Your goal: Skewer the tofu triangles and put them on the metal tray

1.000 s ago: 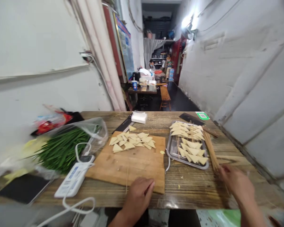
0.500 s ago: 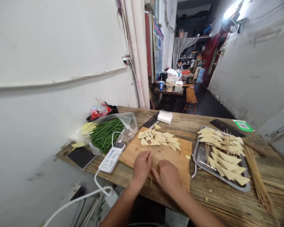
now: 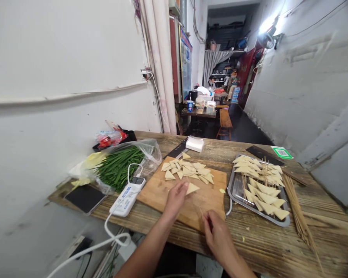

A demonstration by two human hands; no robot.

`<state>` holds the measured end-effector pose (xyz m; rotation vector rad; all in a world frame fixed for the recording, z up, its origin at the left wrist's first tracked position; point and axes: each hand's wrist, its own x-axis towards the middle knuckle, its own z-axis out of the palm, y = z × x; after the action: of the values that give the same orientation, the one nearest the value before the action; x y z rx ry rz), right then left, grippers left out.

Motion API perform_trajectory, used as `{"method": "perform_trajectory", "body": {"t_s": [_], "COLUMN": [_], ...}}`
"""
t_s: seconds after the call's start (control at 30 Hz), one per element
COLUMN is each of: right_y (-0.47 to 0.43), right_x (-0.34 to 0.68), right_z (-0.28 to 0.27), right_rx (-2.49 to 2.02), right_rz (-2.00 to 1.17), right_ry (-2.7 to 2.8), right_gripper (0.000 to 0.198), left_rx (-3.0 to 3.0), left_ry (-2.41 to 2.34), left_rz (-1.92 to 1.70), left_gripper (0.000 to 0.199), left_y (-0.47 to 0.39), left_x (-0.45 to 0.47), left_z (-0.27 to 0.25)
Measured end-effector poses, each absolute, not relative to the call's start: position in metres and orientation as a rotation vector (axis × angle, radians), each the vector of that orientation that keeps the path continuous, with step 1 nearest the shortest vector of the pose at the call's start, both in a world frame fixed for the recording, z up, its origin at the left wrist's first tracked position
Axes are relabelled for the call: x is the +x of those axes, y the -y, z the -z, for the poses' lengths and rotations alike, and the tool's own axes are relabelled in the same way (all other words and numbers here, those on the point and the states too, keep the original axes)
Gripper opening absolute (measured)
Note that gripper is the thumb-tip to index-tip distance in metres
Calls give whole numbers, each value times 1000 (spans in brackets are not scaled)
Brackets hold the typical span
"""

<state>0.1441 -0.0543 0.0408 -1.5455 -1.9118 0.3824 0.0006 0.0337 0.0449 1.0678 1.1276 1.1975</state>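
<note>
Over the wooden cutting board (image 3: 153, 193), my left hand (image 3: 176, 199) pinches a pale triangular tofu slice (image 3: 192, 188). My right hand (image 3: 216, 229) is closed on a thin wooden skewer (image 3: 201, 211) at the board's front edge, its tip pointing up and left, apart from the slice. Behind my left hand, several more triangular slices (image 3: 188, 168) lie in a loose heap on the board. To the right stands a metal tray (image 3: 230, 189) bearing skewered triangles (image 3: 266, 197). A bundle of bare skewers (image 3: 297, 208) lies along the tray's right side.
A white power strip (image 3: 127, 197) with a cable sits left of the board. Beyond it are green chives (image 3: 118, 166) in a plastic bag and a dark flat tablet (image 3: 85, 197). A knife (image 3: 176, 148) and white tissues (image 3: 195, 144) lie behind the board. A person (image 3: 211, 82) sits far back.
My left hand has taken up a tofu slice. My right hand has drawn back toward the board's front edge with the skewer. The view has shifted slightly to the right.
</note>
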Motion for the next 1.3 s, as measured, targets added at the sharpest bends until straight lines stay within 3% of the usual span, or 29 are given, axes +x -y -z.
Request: {"method": "perform_trajectory", "body": {"t_s": [0.1, 0.27, 0.5, 0.83, 0.93, 1.03, 1.17, 1.3], "right_y": [73, 73, 57, 45, 42, 42, 46, 50], "right_x": [150, 153, 155, 154, 156, 157, 155, 151], "right_z": [-32, -23, -16, -12, -9, -6, -9, -15], "right_rx": [-1470, -1383, -1343, -1322, -1292, -1301, -1328, -1318], "right_rz": [-465, -442, -406, -360, -355, -358, -433, -493], "right_ry": [1807, 1835, 1904, 1780, 1719, 1677, 1670, 1627], "right_gripper": [22, 27, 38, 37, 35, 33, 31, 28], "left_rx": [714, 467, 364, 460, 859, 1458, 1778, 1906], "left_ry": [-858, -805, -810, -799, -1056, -1663, -2347, -2485], "left_rz": [-1050, -1094, -1105, -984, -1098, -1338, -983, -674], "left_gripper": [30, 18, 15, 23, 33, 39, 52, 58], "left_y": [-19, -13, -11, -4, -12, -32, -64, -84], "left_x": [12, 19, 19, 33, 21, -5, -32, -35], "left_z": [-48, -50, -51, -51, -54, -60, -62, -51]}}
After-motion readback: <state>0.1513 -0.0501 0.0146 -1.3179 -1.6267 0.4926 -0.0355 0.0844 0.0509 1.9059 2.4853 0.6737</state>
